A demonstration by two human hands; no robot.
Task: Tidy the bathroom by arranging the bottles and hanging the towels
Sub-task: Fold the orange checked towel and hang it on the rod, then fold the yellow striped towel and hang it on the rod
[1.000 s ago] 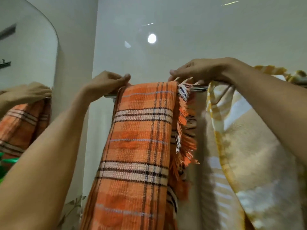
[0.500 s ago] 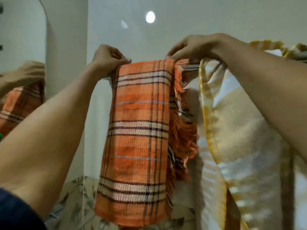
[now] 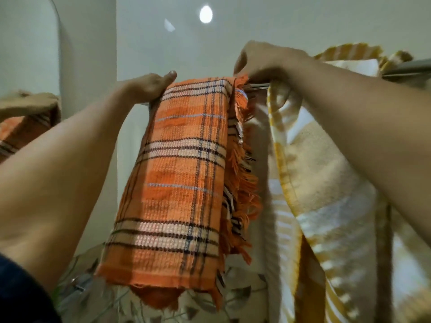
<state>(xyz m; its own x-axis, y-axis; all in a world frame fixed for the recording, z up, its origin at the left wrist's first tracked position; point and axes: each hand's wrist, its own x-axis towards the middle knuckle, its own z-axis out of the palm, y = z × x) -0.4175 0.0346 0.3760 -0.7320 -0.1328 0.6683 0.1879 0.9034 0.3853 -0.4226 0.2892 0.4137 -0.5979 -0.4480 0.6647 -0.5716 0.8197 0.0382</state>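
Orange plaid towel [image 3: 184,173] looks light, limp and loosely woven, best held at its top fold, one side each; it drapes folded over the rail [image 3: 258,86], frayed fringe toward the yellow striped towel [image 3: 326,183] just beside it. Left hand [image 3: 151,86] grips its left top edge, right hand [image 3: 263,61] pinches the right

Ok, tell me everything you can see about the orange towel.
The orange towel is a coarse woven plaid, crossed by cream bands and dark lines, with a frayed fringe along its right edge. It hangs folded over the rail, beside the yellow towel. The left hand grips its top left edge; the right hand pinches its top right.
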